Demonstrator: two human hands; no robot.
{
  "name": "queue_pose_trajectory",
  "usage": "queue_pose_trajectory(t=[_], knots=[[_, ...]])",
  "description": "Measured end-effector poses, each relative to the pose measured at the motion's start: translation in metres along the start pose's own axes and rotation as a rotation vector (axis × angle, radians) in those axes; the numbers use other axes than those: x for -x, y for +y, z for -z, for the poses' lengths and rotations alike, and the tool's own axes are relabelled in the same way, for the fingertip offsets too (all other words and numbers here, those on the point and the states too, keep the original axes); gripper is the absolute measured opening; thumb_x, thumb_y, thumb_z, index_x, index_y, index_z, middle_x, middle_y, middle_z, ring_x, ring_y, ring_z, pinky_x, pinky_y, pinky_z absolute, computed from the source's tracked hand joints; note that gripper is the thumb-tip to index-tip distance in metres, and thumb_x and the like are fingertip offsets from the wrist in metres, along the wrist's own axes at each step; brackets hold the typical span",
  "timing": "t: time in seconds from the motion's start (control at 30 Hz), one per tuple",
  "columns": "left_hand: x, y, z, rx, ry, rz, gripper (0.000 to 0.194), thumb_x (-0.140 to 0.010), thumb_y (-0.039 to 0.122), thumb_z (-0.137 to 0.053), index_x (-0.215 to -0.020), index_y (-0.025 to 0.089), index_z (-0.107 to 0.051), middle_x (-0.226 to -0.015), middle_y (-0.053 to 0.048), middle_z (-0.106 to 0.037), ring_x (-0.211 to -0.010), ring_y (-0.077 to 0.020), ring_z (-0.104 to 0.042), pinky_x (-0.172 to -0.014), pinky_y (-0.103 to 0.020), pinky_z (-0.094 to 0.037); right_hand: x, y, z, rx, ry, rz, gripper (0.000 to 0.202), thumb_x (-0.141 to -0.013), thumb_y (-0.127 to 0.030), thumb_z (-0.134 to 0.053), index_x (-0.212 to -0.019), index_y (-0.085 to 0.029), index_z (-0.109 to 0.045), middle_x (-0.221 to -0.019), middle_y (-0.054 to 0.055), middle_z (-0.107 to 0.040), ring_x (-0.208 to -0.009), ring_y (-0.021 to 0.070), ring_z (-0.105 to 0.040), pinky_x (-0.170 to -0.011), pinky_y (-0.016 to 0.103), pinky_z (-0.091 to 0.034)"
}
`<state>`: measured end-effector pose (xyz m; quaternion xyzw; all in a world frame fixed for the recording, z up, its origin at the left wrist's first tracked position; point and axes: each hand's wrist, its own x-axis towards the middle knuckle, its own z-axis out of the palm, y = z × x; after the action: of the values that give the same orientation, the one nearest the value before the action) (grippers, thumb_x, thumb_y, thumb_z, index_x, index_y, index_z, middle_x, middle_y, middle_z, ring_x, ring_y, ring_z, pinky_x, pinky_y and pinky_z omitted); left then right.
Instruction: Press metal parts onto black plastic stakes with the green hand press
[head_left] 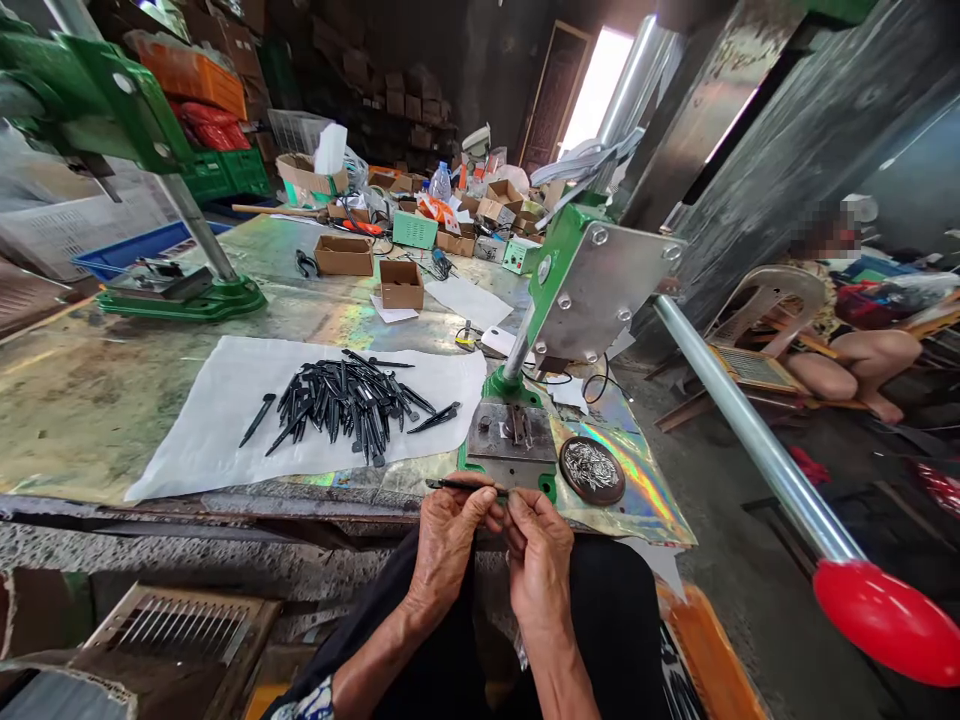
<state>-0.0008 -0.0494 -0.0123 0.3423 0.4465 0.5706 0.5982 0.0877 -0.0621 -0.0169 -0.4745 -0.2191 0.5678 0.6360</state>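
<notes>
My left hand (444, 535) is closed around a slim black pointed piece (454, 484), which lies level and juts out to the left. The thumb and fingers of my right hand (541, 545) pinch at its right end; whether a small part is also between them is hidden. Just beyond both hands is the base of a green hand press (510, 465), with a small metal fixture (519, 428) on top. To its right, a round dark dish (592, 470) holds many small silvery metal pieces. A pile of similar black pieces (337, 400) lies on a white sheet (217, 440) at left.
The press's long lever with a red knob (885, 620) slopes down at right. A second green press (180, 295) stands at the table's left. Small cardboard boxes (343, 256) and clutter fill the back. An orange crate (705, 650) is beside my right leg. A person (840, 350) sits at far right.
</notes>
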Motion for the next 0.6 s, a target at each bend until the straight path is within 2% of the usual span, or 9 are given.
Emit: queue_pose_trajectory(t=[0.1,0.17,0.43,0.6], knots=[[-0.014,0.005,0.000,-0.083,-0.021,-0.072,0.025,-0.072,0.035,-0.069,-0.081,0.012,-0.065,-0.058,-0.002,-0.064,-0.050,-0.0117,-0.058,-0.051,-0.021,-0.048,-0.010,-0.008,-0.006,-0.019,0.004,-0.017,0.031,-0.058,-0.037,-0.082,-0.063,-0.014,-0.061,-0.053,-0.003,-0.048,-0.043,0.0046,-0.031,-0.040,0.017,-0.022],[-0.025,0.009,-0.002,-0.111,-0.025,-0.115,0.023,-0.071,0.035,-0.069,-0.077,0.013,-0.064,-0.058,-0.001,-0.063,-0.051,-0.0118,-0.057,-0.051,-0.022,-0.048,-0.017,-0.012,-0.009,-0.044,-0.001,-0.027,0.031,-0.055,-0.036,-0.082,-0.062,-0.014,-0.061,-0.054,-0.003,-0.048,-0.043,0.0031,-0.026,-0.039,0.016,-0.016],[-0.064,0.007,-0.017,-0.278,-0.060,-0.208,0.018,-0.074,0.035,-0.061,-0.072,0.017,-0.062,-0.061,0.001,-0.063,-0.057,-0.0126,-0.058,-0.055,-0.023,-0.048,-0.036,-0.024,-0.018,-0.132,0.008,-0.070,0.032,-0.048,-0.027,-0.078,-0.077,-0.013,-0.071,-0.061,-0.001,-0.051,-0.046,0.0031,-0.030,-0.039,0.014,-0.019],[-0.085,-0.001,-0.022,-0.240,-0.113,-0.173,0.020,-0.073,0.037,-0.061,-0.071,0.017,-0.059,-0.059,0.002,-0.060,-0.055,-0.0110,-0.056,-0.056,-0.022,-0.047,-0.050,-0.026,-0.021,-0.181,0.014,-0.083,0.029,-0.045,-0.023,-0.075,-0.071,-0.014,-0.069,-0.060,-0.002,-0.051,-0.047,0.0034,-0.031,-0.039,0.014,-0.021]])
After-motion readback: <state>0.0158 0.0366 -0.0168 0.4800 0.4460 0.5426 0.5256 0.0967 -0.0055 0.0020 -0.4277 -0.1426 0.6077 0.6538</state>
